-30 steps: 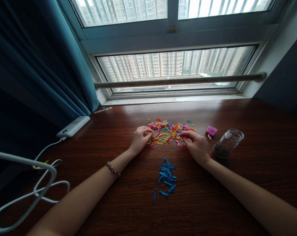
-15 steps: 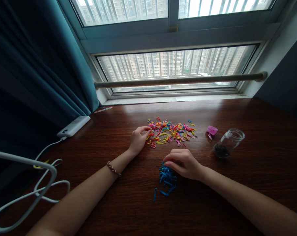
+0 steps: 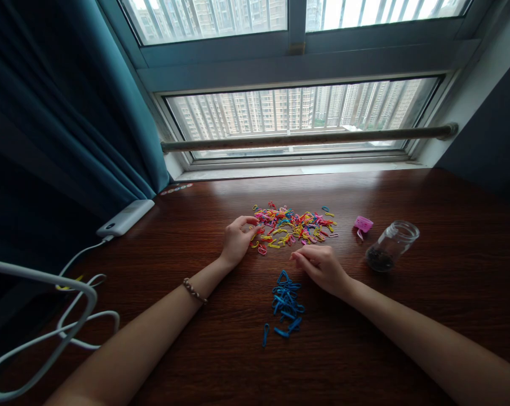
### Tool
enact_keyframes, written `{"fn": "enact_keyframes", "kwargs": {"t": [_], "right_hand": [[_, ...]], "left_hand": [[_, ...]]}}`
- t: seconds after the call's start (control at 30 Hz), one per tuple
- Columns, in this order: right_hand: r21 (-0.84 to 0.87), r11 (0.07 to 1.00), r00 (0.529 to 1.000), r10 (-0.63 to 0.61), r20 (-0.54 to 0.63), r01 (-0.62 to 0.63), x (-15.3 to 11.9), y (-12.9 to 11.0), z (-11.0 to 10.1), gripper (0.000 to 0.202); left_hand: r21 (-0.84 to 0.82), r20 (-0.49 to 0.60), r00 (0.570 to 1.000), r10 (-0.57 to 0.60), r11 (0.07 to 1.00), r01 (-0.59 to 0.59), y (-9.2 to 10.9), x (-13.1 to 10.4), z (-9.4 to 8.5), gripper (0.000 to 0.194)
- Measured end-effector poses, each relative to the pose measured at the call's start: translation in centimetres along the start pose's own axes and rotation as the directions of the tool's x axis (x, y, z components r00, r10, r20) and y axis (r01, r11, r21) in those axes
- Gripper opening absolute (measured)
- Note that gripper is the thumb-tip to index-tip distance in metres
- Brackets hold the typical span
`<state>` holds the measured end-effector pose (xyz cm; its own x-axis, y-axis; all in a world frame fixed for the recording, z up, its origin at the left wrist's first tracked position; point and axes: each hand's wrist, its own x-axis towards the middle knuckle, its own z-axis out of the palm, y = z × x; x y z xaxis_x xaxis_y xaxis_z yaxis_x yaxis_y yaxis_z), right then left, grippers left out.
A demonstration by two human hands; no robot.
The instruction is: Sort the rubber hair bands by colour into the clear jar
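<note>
The fingers of the right hand (image 3: 322,266) are curled in, thumb laid along the forefinger. At their tips I cannot tell whether anything is pinched. This hand hovers or rests between two groups of small loops, probably rubber bands: just above and beyond the blue bands (image 3: 287,297), and just short of the mixed bands (image 3: 305,228), so either is a small reach away.

The left hand (image 3: 236,241) lies at the left edge of the mixed bands, thumb and forefinger close together among them. Whether they grip a band cannot be told; set there, the hand seems placed to steady or loosen that edge. A beaded bracelet (image 3: 194,291) sits above its wrist, out of the bands' way.

The mixed bands are spread thin, which likely makes single colours easier to see and lift. The blue bands lie nearer the body, well apart, presumably so the colours do not mingle; one blue band (image 3: 265,335) lies alone beside them.

Farther right on the worktop (image 3: 343,363), a pink plastic piece (image 3: 363,224) and a glass jar (image 3: 400,239) with dark contents stand clear of both hands.
</note>
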<state>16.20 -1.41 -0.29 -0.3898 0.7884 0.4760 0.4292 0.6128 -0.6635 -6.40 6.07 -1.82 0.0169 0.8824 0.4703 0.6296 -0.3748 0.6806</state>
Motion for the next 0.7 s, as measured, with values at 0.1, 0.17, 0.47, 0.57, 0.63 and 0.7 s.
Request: {"fn": "enact_keyframes", "kwargs": {"t": [0.1, 0.17, 0.47, 0.57, 0.63, 0.7], "right_hand": [[-0.051, 0.999, 0.997, 0.001, -0.081, -0.005, 0.3, 0.4, -0.2, 0.026], [-0.113, 0.993, 0.984, 0.019, -0.176, -0.039, 0.6, 1.3, -0.6, 0.021], [-0.342, 0.916, 0.965, 0.138, -0.224, -0.211, 1.0, 6.2, -1.0, 0.027], [-0.398, 0.894, 0.971, 0.133, -0.201, -0.205, 0.8, 6.2, -0.7, 0.027], [-0.421, 0.885, 0.974, 0.134, -0.181, -0.2, 0.8, 6.2, -0.6, 0.028], [-0.432, 0.88, 0.978, 0.139, -0.157, -0.195, 0.7, 6.2, -0.6, 0.029]], "left_hand": [[-0.015, -0.004, 1.0, 0.011, 1.0, -0.011, 0.2, 0.0, 0.0, 0.021], [-0.038, 0.007, 1.0, 0.025, 0.999, -0.025, 0.8, -0.2, 0.0, 0.02], [-0.278, 0.529, 0.669, 0.522, 0.851, -0.445, 6.0, -4.0, 0.3, 0.019], [-0.324, 0.597, 0.523, 0.608, 0.779, -0.537, 6.6, -4.7, 0.4, 0.019], [-0.301, 0.602, 0.524, 0.602, 0.78, -0.549, 6.5, -4.6, 0.3, 0.021], [-0.246, 0.576, 0.569, 0.587, 0.788, -0.564, 6.1, -4.1, 0.1, 0.022]]}}
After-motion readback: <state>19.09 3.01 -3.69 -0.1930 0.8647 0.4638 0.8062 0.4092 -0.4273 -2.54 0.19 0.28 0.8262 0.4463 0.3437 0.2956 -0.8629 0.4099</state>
